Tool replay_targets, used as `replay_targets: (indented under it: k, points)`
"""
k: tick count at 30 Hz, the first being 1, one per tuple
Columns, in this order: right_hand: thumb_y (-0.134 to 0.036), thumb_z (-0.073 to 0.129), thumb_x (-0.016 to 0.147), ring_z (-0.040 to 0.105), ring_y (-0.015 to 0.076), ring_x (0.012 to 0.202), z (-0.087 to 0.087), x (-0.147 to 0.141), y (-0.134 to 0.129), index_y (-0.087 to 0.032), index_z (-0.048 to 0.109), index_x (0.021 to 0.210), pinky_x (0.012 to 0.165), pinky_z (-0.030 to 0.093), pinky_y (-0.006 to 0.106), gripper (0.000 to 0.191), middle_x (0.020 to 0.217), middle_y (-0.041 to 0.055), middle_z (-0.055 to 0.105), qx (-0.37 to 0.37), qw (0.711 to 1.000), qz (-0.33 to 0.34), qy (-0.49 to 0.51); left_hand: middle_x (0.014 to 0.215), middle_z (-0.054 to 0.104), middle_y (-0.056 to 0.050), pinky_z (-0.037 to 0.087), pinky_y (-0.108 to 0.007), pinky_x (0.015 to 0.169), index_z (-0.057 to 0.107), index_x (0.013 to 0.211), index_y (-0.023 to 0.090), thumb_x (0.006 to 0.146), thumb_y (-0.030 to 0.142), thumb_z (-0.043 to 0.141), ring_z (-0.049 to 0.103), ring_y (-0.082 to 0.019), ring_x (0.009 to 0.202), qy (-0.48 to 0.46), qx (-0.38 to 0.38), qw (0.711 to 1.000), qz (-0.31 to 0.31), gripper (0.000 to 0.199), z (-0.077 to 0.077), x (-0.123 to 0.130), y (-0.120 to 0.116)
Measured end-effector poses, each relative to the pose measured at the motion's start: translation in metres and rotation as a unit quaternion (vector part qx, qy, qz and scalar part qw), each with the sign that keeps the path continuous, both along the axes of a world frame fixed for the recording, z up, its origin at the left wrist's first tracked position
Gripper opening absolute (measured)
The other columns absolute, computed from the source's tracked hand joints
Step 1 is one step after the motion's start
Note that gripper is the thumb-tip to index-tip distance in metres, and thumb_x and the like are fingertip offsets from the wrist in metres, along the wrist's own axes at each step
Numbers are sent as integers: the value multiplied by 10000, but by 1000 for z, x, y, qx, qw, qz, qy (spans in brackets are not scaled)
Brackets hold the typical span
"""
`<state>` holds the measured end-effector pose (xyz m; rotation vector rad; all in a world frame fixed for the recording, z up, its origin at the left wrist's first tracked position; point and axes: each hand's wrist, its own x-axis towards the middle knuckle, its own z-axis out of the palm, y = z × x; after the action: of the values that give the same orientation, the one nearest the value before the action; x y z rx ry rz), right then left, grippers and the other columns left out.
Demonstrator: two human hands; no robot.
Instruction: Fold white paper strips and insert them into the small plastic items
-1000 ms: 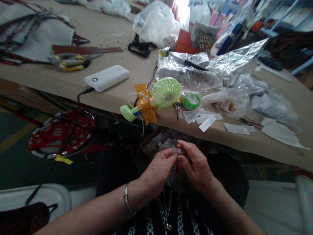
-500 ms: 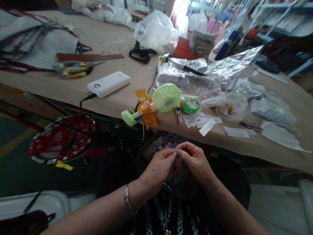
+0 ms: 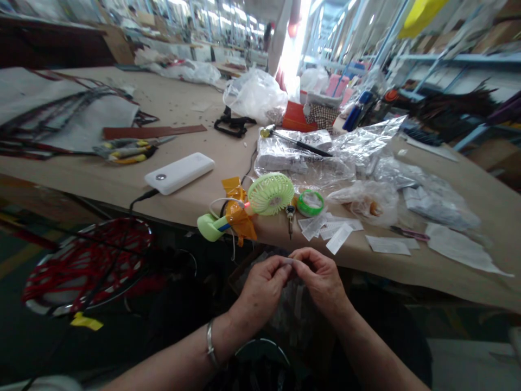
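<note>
My left hand (image 3: 262,290), with a silver bangle at the wrist, and my right hand (image 3: 323,279) meet in front of the table edge. Both are closed, thumbs and forefingers pinching a small pale piece (image 3: 288,262) between them; its shape is mostly hidden. Beyond them on the table edge, a green fan (image 3: 271,194) is fixed with orange tape (image 3: 241,218). A pointed metal tool (image 3: 290,220) lies beside it. Right of that are a green round container (image 3: 310,203) and white printed strips (image 3: 339,238).
A white power bank (image 3: 179,172) and yellow-handled pliers (image 3: 132,153) lie on the left of the table (image 3: 179,117). Clear plastic bags (image 3: 305,168) cover its middle and right. A red-laced round frame (image 3: 89,260) stands below left.
The view has tilted up, so the table and its things appear lower and more of the room shows. Both hands keep their pinch, with the pale piece slightly more visible.
</note>
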<state>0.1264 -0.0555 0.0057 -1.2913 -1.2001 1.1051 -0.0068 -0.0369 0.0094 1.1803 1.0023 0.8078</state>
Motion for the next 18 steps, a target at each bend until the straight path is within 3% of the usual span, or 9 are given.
replay_targets:
  k: [7, 12, 18]
  points:
    - [-260, 560, 748, 445, 92, 555, -2, 3, 15, -165, 579, 707, 521, 365, 201, 106, 606, -32, 516, 20, 987, -64, -145, 721, 644, -9, 419, -216, 638, 661, 789, 164, 802, 245, 528, 558, -133, 676, 86, 119, 989, 30, 156, -1, -1, 18]
    - [-253, 547, 754, 451, 90, 549, -2, 3, 21, -165, 571, 693, 522, 372, 194, 110, 606, -34, 521, 35, 982, -73, -172, 706, 631, 6, 418, -205, 626, 641, 791, 160, 834, 244, 491, 557, -113, 659, 124, 184, 975, 26, 177, -5, 0, 27]
    - [-231, 544, 763, 480, 98, 581, -6, 4, 26, -172, 578, 712, 553, 391, 194, 85, 627, -32, 538, 53, 976, -83, -193, 693, 627, 9, 406, -194, 609, 640, 775, 158, 844, 235, 478, 554, -101, 644, 145, 210, 967, 25, 193, -8, 1, 32]
